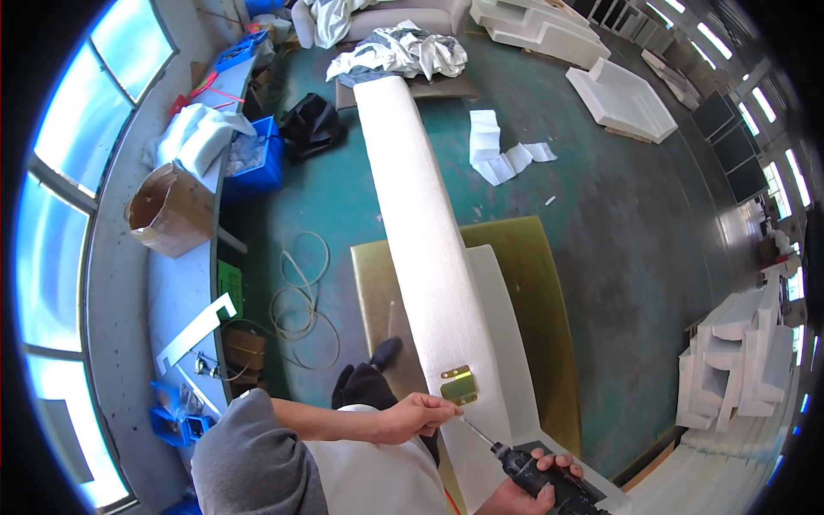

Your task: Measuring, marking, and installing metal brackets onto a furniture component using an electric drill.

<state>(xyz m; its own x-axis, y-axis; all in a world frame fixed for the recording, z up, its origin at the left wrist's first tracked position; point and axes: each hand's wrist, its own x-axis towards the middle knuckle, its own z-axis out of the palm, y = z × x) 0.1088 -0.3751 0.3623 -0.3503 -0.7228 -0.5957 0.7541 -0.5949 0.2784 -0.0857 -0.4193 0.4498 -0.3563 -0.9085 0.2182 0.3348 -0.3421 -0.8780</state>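
A long piece covered in white fabric [412, 197] stretches away from me, and a brass-coloured metal bracket [460, 388] with holes along its edges lies on its near part. My left hand [422, 418] is closed in a pinch beside the bracket's near edge, at the tip of a long thin driver bit. What the fingertips hold, if anything, is too small to make out. My right hand [542, 485] grips a black power drill [528, 468], its bit pointing up and left toward the pinched fingers.
An olive-gold padded panel [532, 283] lies beneath the white piece. Along the left wall, a bench [184, 283] carries a cardboard box [172, 210] and a blue crate [257, 163]. A coiled hose [296, 300] lies on the floor. White shaped pieces [734, 360] are stacked at right.
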